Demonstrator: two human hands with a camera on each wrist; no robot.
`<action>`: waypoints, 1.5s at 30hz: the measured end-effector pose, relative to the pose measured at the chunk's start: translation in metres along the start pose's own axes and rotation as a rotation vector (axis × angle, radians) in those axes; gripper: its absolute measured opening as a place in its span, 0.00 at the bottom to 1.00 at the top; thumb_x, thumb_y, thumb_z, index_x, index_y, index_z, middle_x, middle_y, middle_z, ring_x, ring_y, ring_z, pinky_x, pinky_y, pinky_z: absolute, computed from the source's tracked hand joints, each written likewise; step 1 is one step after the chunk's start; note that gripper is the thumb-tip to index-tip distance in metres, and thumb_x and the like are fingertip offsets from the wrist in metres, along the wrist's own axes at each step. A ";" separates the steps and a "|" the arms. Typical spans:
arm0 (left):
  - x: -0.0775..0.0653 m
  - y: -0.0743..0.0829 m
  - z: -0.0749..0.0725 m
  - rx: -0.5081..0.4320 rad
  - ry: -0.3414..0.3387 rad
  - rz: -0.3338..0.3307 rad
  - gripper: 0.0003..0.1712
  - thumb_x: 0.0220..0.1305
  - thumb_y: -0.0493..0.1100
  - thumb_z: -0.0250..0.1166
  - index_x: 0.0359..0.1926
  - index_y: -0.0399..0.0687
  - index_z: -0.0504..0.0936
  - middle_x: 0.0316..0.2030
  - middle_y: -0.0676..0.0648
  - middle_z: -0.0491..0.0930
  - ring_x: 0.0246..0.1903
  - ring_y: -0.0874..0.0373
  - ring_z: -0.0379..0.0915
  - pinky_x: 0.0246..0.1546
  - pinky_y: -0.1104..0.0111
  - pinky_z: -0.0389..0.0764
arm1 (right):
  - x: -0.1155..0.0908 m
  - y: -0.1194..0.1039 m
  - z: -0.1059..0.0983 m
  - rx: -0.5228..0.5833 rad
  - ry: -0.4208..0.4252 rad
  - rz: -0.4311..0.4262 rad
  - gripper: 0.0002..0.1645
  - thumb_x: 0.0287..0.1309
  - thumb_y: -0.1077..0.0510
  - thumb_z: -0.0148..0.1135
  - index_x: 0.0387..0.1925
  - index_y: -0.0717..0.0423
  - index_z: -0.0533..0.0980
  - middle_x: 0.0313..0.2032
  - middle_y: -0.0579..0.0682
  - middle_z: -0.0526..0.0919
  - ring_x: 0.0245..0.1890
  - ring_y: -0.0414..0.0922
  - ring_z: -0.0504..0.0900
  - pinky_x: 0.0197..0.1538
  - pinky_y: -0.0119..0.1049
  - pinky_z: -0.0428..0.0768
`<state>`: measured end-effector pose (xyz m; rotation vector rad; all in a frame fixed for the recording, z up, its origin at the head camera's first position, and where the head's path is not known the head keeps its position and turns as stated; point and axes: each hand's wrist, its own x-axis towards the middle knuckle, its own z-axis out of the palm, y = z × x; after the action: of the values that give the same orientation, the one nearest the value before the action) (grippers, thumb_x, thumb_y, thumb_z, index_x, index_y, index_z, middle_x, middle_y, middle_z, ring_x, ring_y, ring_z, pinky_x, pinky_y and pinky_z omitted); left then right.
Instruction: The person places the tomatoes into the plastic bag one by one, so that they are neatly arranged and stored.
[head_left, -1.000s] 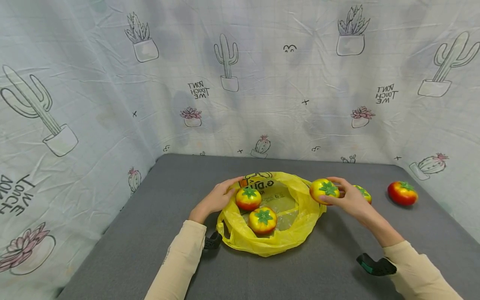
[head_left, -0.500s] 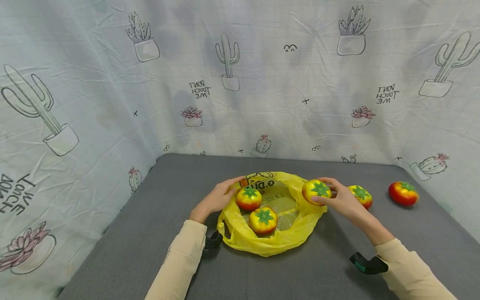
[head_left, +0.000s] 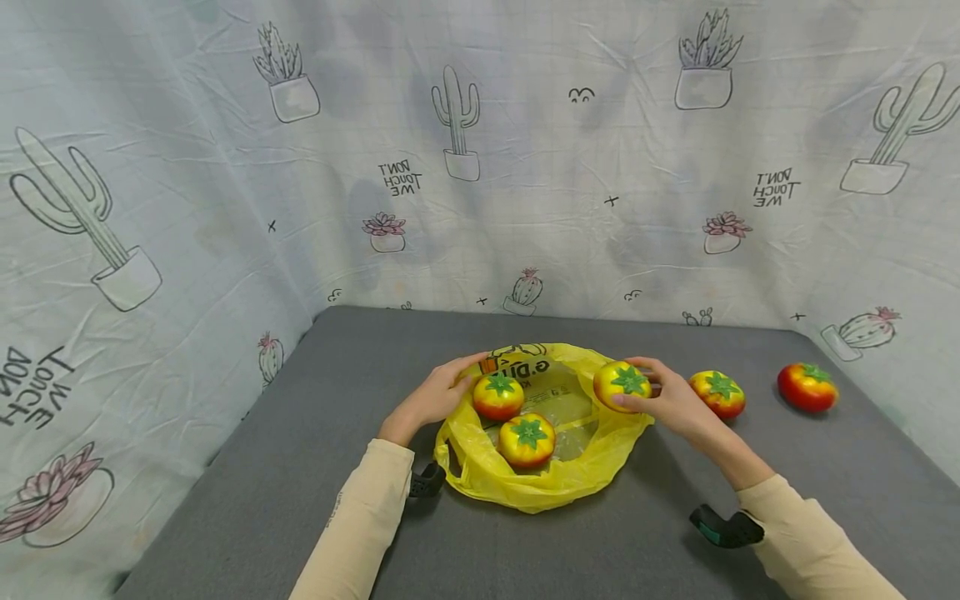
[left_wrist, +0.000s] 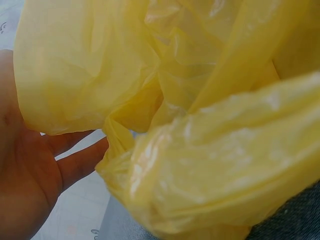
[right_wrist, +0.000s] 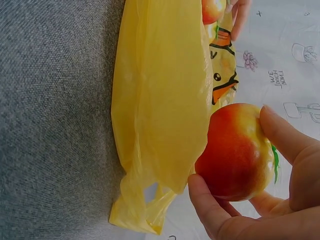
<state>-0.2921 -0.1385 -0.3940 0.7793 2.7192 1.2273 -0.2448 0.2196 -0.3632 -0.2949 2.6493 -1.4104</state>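
A yellow plastic bag (head_left: 581, 482) stands on the grey table with its mouth spread wide. Two red-and-yellow tomatoes with green star-shaped tops lie inside, one tomato (head_left: 498, 397) at the left, another tomato (head_left: 527, 440) nearer the front. My left hand (head_left: 433, 395) holds the bag's left rim; in the left wrist view yellow plastic (left_wrist: 200, 165) hides most of its fingers. My right hand (head_left: 671, 400) grips a third tomato (right_wrist: 235, 155) between thumb and fingers. In the head view this tomato overlaps the bag's right rim.
To the right of my right hand, a tomato (head_left: 717, 394) sits on the table (head_left: 360, 350). Farther right lies a redder tomato (head_left: 807, 387) near the table's right edge. A white curtain (head_left: 525, 208) printed with cacti hangs behind and at the sides.
My right hand has moved left with its tomato, from just beside the bag to over its right rim. The tomato behind that hand is now fully uncovered. My left hand stays put.
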 end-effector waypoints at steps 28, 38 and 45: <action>0.000 0.000 -0.002 -0.008 -0.009 0.002 0.27 0.73 0.33 0.47 0.71 0.46 0.63 0.67 0.42 0.62 0.66 0.46 0.56 0.63 0.51 0.61 | 0.012 -0.005 0.014 -0.030 0.001 0.021 0.48 0.57 0.42 0.66 0.69 0.61 0.57 0.59 0.68 0.65 0.54 0.61 0.70 0.49 0.46 0.76; 0.000 0.001 -0.002 -0.008 -0.012 0.006 0.27 0.73 0.32 0.47 0.71 0.47 0.62 0.67 0.42 0.62 0.65 0.47 0.58 0.61 0.52 0.64 | 0.016 -0.010 0.022 -0.061 0.001 0.014 0.48 0.58 0.43 0.65 0.69 0.63 0.56 0.60 0.70 0.65 0.55 0.61 0.69 0.51 0.49 0.75; 0.000 0.001 -0.002 -0.004 -0.014 0.008 0.27 0.73 0.32 0.47 0.71 0.47 0.63 0.67 0.42 0.62 0.60 0.49 0.63 0.51 0.56 0.68 | 0.020 -0.011 0.028 -0.074 -0.001 0.004 0.49 0.58 0.42 0.64 0.69 0.63 0.55 0.61 0.69 0.63 0.55 0.61 0.68 0.53 0.51 0.73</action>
<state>-0.2921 -0.1394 -0.3921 0.7955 2.7046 1.2233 -0.2574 0.1867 -0.3699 -0.2977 2.7040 -1.3120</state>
